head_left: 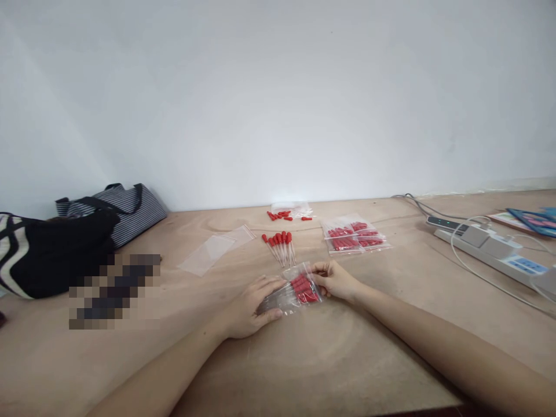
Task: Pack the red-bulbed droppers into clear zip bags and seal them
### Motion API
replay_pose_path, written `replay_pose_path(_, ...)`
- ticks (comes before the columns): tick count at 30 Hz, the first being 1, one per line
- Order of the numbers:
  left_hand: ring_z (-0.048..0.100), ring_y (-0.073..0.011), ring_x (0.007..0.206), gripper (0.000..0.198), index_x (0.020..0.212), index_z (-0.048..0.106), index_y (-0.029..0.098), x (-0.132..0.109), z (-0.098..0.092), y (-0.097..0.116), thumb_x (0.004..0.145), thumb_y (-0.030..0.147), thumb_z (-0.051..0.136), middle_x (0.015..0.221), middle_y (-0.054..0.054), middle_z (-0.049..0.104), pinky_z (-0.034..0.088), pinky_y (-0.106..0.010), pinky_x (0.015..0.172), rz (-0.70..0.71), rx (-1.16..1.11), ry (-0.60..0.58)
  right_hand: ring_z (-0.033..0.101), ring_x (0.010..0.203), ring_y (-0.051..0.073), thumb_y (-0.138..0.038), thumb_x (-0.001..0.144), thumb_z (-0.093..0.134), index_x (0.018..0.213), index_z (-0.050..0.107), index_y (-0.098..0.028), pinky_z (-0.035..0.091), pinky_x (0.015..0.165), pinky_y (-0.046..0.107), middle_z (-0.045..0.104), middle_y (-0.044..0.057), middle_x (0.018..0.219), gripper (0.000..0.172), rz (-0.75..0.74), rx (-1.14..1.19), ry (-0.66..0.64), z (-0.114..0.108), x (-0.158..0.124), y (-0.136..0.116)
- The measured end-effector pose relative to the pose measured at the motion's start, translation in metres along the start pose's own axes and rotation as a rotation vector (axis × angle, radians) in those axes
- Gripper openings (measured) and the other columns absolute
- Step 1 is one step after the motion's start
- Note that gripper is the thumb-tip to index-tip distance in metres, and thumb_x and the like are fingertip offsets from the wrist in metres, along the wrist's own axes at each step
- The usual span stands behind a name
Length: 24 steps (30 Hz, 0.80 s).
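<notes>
Bare forearms (174, 365) come in from both lower corners over the wooden desk (347, 359). Between them, on its near middle part, lies the clear zip bag (280, 300), which holds droppers with red bulbs (306, 289); the bulbs sit toward the bag's right end, the pale stems toward its left. The left hand (252, 307) is spread over the left end, fingers on the far side and thumb along the near one. The right hand (332, 280) pinches the right edge between thumb and fingers.

Just behind the bag, loose droppers (284, 237) fan out, bulbs pointing away. To their left lie flat clear bags (207, 255), partly overlapping; to their right, filled bags (356, 236) lie together, packed with red bulbs. At far right, a white power strip (512, 264) carries plugged-in adapters. On the left, a black bag (56, 249) sits before a striped bag (145, 211); their contents are hidden. Farther back, loose red bulbs (287, 218) lie at a clear pouch (303, 208) near the wall (278, 104).
</notes>
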<state>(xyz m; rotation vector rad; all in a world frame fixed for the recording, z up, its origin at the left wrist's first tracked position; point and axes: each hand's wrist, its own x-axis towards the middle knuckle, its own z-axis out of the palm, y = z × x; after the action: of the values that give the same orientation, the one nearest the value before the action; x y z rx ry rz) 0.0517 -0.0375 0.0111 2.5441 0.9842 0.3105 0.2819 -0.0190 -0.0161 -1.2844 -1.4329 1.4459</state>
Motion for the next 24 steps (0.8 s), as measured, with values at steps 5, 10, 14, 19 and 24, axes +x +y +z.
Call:
replay_pose_path(5, 0.036, -0.0228, 0.119, 0.050, 0.129, 0.033, 0.023, 0.000, 0.000, 0.000, 0.082, 0.035, 0.048, 0.130, -0.006, 0.040, 0.027, -0.041, 0.100, 0.007, -0.003, 0.023, 0.042, 0.035, 0.004, -0.037, 0.063, 0.064, 0.082, 0.059, -0.013, 0.032, 0.034, 0.015, 0.053, -0.005, 0.048, 0.031, -0.052, 0.016, 0.034, 0.001, -0.002, 0.003)
replay_pose_path(10, 0.032, -0.0219, 0.121, 0.047, 0.127, 0.036, 0.024, 0.000, 0.001, -0.002, 0.083, 0.032, 0.048, 0.133, -0.005, 0.037, 0.025, -0.041, 0.101, 0.046, -0.014, 0.021, 0.050, 0.045, 0.006, -0.039, 0.061, 0.065, 0.083, 0.060, -0.013, 0.037, 0.037, 0.018, 0.063, 0.004, 0.076, 0.034, -0.175, -0.068, 0.132, 0.004, 0.000, 0.010)
replay_pose_path(14, 0.032, -0.0222, 0.121, 0.043, 0.125, 0.041, 0.025, 0.000, 0.002, -0.004, 0.082, 0.028, 0.048, 0.133, -0.005, 0.036, 0.025, -0.041, 0.101, 0.080, -0.020, 0.019, 0.057, 0.056, 0.011, -0.039, 0.065, 0.062, 0.080, 0.063, -0.012, 0.042, 0.044, 0.020, 0.065, 0.007, 0.072, 0.030, -0.193, -0.117, 0.071, 0.003, -0.003, 0.007)
replay_pose_path(19, 0.035, -0.0220, 0.120, 0.044, 0.125, 0.040, 0.025, -0.001, 0.004, -0.007, 0.082, 0.028, 0.049, 0.131, -0.006, 0.038, 0.029, -0.039, 0.099, 0.080, -0.034, 0.028, 0.059, 0.058, 0.012, -0.036, 0.055, 0.069, 0.084, 0.060, -0.013, 0.044, 0.046, 0.021, 0.065, 0.006, 0.077, 0.038, -0.141, 0.062, -0.038, 0.003, -0.003, 0.003)
replay_pose_path(24, 0.033, -0.0221, 0.121, 0.042, 0.124, 0.043, 0.026, -0.001, 0.002, -0.006, 0.082, 0.028, 0.049, 0.132, -0.005, 0.036, 0.029, -0.039, 0.099, 0.070, -0.019, 0.023, 0.053, 0.051, 0.007, -0.029, 0.052, 0.071, 0.080, 0.058, -0.013, 0.041, 0.043, 0.019, 0.062, 0.003, 0.075, 0.034, -0.133, 0.056, 0.026, 0.001, 0.002, 0.009)
